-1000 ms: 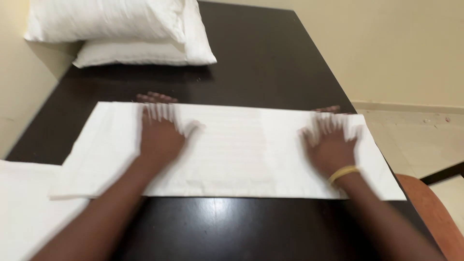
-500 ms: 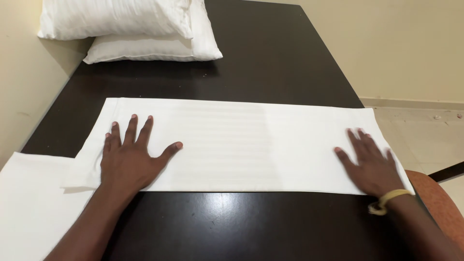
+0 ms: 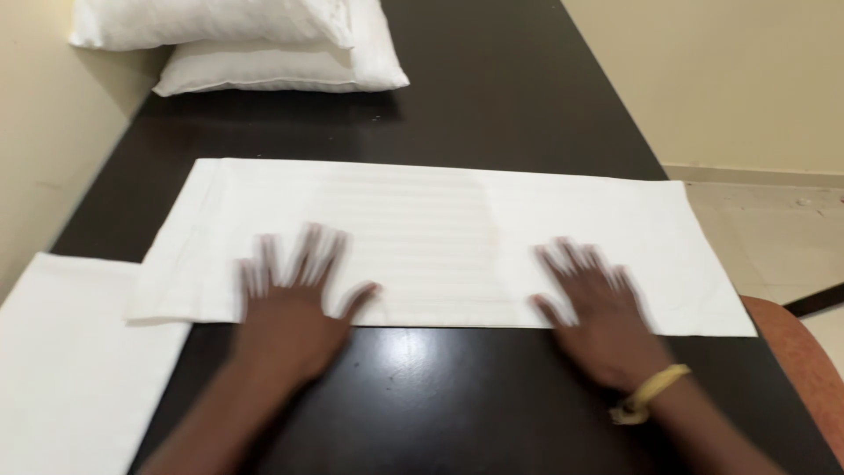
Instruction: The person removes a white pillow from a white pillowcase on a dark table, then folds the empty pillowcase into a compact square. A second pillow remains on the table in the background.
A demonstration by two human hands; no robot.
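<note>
A long white striped cloth (image 3: pixel 440 237), folded flat, lies across the dark table (image 3: pixel 492 97). My left hand (image 3: pixel 294 303) rests flat with fingers spread on the cloth's near edge, left of centre. My right hand (image 3: pixel 598 308), with a yellow band on the wrist, lies flat with fingers spread on the near edge, right of centre. Both hands are motion-blurred and hold nothing.
Two white pillows (image 3: pixel 264 44) are stacked at the table's far left corner. Another white cloth (image 3: pixel 70 361) lies at the near left, partly under the folded one. An orange-brown chair (image 3: pixel 796 361) stands at the right; a beige wall and tiled floor lie beyond.
Both hands have slid inward along the cloth toward its centre and back to its near edge. The cloth has stayed in place.
</note>
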